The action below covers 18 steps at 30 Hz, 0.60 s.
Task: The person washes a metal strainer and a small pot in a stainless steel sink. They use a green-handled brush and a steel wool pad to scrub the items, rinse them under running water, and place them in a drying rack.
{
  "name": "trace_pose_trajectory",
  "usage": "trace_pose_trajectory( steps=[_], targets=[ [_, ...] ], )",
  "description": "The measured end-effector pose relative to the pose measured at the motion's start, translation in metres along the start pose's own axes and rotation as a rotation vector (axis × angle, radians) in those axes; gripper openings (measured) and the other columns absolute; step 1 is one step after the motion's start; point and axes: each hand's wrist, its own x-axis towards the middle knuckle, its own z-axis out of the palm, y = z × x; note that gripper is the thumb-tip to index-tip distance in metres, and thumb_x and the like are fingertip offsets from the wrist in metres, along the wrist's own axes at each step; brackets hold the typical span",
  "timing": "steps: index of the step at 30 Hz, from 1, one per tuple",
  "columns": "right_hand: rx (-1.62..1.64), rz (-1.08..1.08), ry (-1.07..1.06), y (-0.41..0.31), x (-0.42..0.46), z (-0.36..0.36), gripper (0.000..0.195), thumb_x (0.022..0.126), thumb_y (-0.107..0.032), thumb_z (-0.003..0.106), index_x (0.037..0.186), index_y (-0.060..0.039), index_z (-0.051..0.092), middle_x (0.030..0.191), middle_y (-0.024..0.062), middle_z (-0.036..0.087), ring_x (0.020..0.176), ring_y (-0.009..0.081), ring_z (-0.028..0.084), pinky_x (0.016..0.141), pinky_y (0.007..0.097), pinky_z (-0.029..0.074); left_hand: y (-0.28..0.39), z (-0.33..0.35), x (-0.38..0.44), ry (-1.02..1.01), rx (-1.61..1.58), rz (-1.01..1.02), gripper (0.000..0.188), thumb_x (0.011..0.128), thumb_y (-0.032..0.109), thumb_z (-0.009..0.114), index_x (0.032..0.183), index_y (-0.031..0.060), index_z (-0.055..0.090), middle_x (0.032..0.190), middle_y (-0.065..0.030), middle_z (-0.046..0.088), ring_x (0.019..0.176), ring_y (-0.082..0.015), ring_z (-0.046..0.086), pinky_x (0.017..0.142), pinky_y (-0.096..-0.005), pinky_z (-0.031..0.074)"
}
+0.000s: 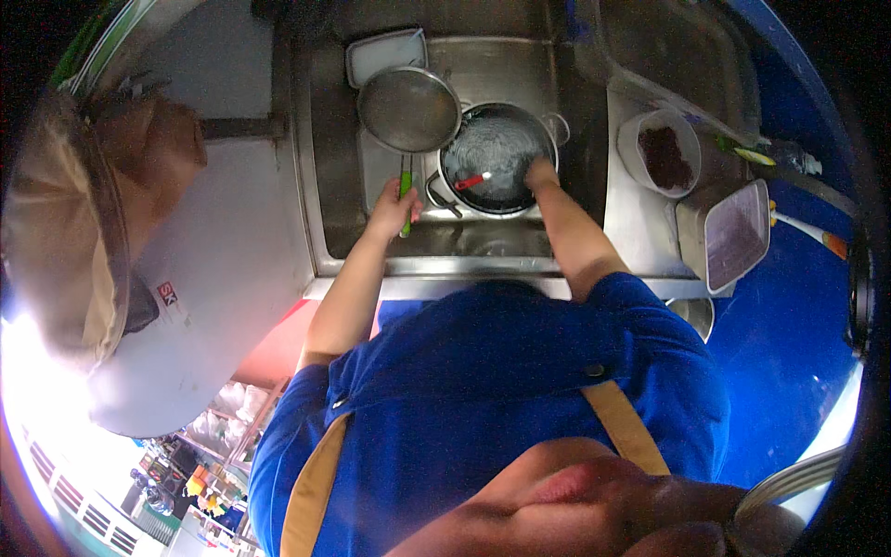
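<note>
My left hand (392, 211) grips the green handle (405, 184) of a round metal sieve (409, 111). The sieve's bowl hangs over the left side of the sink, close to the pot's rim. Beside it in the sink stands a round pot (498, 213) with loop handles, its inside dark. Rippling water (487, 143) fills the pot, and a small red object (469, 182) shows within it. My right hand (540, 174) reaches into the pot at its right edge. Blur and water hide those fingers, so what they touch cannot be made out.
A rectangular tray (373, 182) lies under the sieve, and a white container (386, 58) sits behind. On the right ledge stand a white bowl (630, 157) with dark red-brown contents and a rectangular tub (738, 237). A brown cloth item (62, 209) hangs at left.
</note>
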Motion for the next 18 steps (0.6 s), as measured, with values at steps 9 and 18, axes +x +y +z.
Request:
trace_pose_trajectory(
  steps=[9,18],
  targets=[
    [0.192,-0.179,0.109,-0.049,-0.02,-0.057,0.037,0.09,-0.033,0.045,0.094,-0.0011,0.063,0.097,0.0231,0.061,0.092,0.0384,0.058,0.081,0.0464,0.045,-0.025,-0.026,-0.007,0.255,0.925,0.067,0.063,0.083,0.027,0.06,0.133,0.0009,0.033,0.112,-0.0237,0.055,0.102,-0.0373,0.053,0.087,-0.0407,0.043],
    [0.235,-0.659,0.286,-0.09,-0.17,-0.208,0.024,0.081,-0.021,0.058,0.095,-0.0013,0.062,0.079,0.0204,0.063,0.075,0.0332,0.062,0.067,0.041,0.048,0.097,0.108,-0.01,0.065,0.893,0.535,0.037,0.083,0.023,0.059,0.109,-0.0022,0.052,0.104,-0.022,0.059,0.097,-0.0362,0.057,0.084,-0.0404,0.046]
  ],
)
